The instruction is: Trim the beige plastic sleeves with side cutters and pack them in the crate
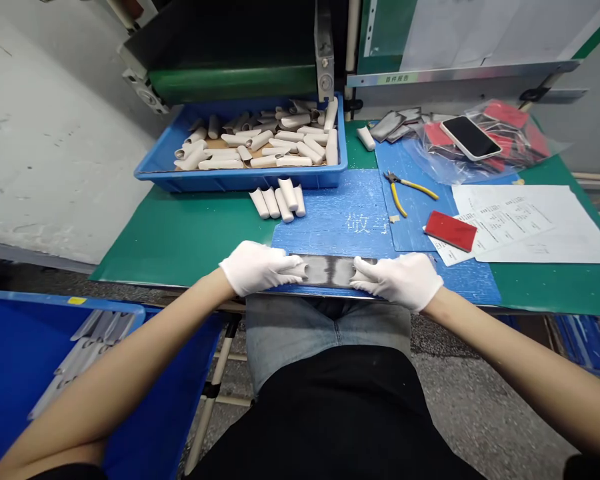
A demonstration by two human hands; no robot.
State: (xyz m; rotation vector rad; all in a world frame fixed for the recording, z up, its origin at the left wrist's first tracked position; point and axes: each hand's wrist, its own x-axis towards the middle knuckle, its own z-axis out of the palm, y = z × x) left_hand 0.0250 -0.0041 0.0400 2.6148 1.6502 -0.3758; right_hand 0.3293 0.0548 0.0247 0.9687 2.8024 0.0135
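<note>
Basically, left hand (261,268) pinches one tube (300,270) and right hand (405,281) another tube (359,274) on the strip (325,271) at the mat's (325,230) front edge, so uneven push could skid the strip off or twist a tube loose.

Single head view — forward, downward

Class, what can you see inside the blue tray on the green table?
The blue tray holds many white tubular pieces; brown cardboard shows between them. Whatever lies beneath them is covered.
</note>
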